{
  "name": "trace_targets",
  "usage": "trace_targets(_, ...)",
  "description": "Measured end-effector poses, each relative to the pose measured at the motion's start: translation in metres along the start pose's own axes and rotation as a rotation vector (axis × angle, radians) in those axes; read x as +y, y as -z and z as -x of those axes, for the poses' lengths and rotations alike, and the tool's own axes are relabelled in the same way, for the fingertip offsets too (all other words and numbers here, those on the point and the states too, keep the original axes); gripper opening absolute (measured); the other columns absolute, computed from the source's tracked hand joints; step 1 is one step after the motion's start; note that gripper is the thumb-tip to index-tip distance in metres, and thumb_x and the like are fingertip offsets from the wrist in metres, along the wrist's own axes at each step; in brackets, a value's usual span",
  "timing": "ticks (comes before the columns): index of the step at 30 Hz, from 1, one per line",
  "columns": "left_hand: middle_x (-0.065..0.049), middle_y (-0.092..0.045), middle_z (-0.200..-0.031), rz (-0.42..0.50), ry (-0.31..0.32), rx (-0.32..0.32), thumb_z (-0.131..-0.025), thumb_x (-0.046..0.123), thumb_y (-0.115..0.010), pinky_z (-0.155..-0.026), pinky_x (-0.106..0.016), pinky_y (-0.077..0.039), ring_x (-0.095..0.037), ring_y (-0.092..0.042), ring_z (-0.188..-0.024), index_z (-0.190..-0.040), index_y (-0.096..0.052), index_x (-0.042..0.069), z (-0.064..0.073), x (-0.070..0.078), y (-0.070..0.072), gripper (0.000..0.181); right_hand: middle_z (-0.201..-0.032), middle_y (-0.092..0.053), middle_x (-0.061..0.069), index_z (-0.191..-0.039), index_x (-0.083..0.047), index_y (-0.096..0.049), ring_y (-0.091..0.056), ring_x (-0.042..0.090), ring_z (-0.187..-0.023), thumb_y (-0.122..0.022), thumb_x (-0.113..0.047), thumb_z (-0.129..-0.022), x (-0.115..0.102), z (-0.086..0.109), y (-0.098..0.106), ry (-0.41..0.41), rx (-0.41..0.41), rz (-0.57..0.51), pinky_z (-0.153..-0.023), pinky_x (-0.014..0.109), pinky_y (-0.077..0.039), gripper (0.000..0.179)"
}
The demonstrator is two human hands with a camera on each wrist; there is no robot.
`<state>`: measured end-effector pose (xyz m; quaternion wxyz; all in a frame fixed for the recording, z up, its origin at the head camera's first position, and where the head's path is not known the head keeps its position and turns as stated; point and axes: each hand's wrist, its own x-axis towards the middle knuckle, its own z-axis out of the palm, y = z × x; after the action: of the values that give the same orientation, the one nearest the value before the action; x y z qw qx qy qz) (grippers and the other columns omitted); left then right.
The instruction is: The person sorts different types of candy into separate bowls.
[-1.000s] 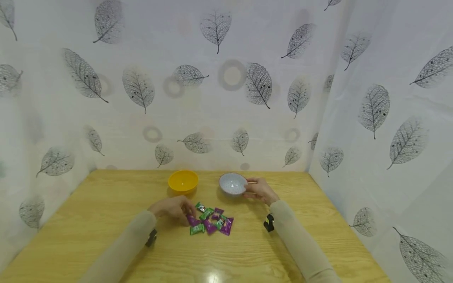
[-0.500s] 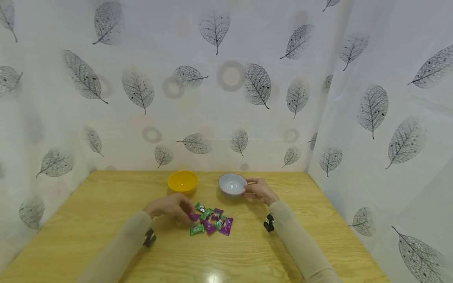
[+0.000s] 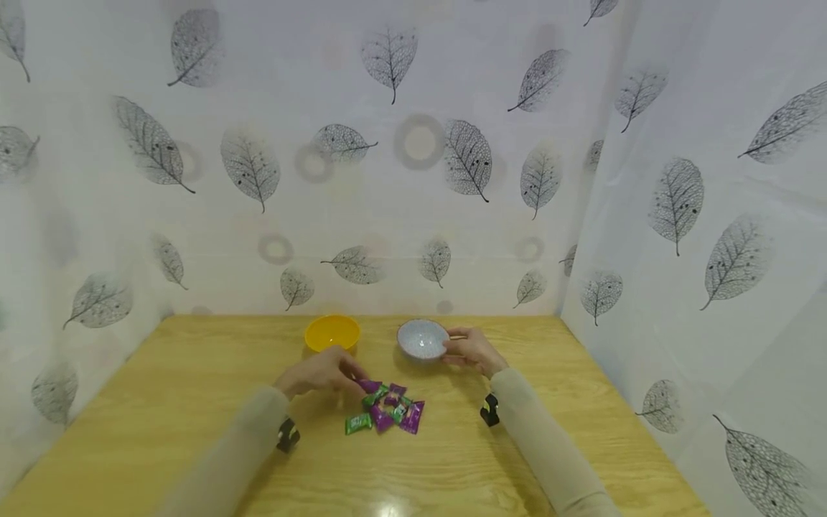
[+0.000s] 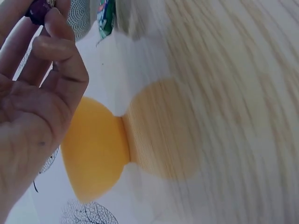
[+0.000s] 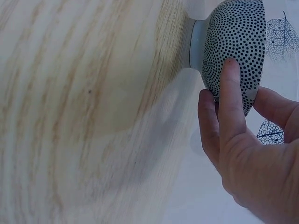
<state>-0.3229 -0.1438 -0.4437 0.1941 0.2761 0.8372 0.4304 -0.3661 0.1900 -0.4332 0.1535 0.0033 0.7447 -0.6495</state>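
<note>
My left hand (image 3: 323,375) pinches a purple-wrapped candy (image 4: 38,12) between thumb and fingers, just above the left back of the candy pile. In the head view that purple candy (image 3: 370,385) overlaps the green candies behind it. With thumb at the rim and fingers against the outer wall, my right hand (image 3: 474,350) holds a small bowl (image 3: 422,340) standing on the table. Its outside is white with dark dots, as the right wrist view of the dotted bowl (image 5: 236,39) shows. Several purple and green candies (image 3: 413,416) lie close together between the hands.
A yellow bowl (image 3: 332,333) stands at the back, just beyond my left hand. One green candy (image 3: 358,423) lies slightly apart at the front left of the pile. A leaf-patterned curtain (image 3: 362,201) encloses the back and sides of the wooden table (image 3: 400,474).
My left hand has pulled a purple candy from the pile's left side, then moved right and slightly away with it. My right hand keeps its hold on the dotted bowl.
</note>
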Motion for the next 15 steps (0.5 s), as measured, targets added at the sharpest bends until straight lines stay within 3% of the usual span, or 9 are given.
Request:
trace_targets(8,0.003,-0.076,-0.095,0.001,-0.001,0.068,-0.081,0.027,-0.080,-0.081,-0.030,-0.051,-0.016,-0.065,-0.086,-0.101,-0.077,0.020,-0.015,0.008,-0.008,0.022,-0.128,-0.052,0.034,-0.141,0.011,-0.041,-0.070,0.026,-0.091,-0.054,0.003,-0.096,0.004,-0.002,-0.001,0.016,-0.007,0.007,-0.096,0.043,-0.054,0.048)
trace_targets(15,0.002,-0.073,-0.097,0.036,0.019,0.168,-0.083,0.026,-0.078,-0.080,-0.031,-0.053,-0.016,-0.062,-0.087,-0.100,-0.075,0.019,-0.030,0.014,-0.016,0.019,-0.123,-0.056,0.033,-0.141,0.013,-0.040,-0.071,0.028,-0.094,-0.057,0.000,-0.095,0.003,0.002,0.002,0.048,-0.045,0.008,-0.091,0.036,-0.057,0.050)
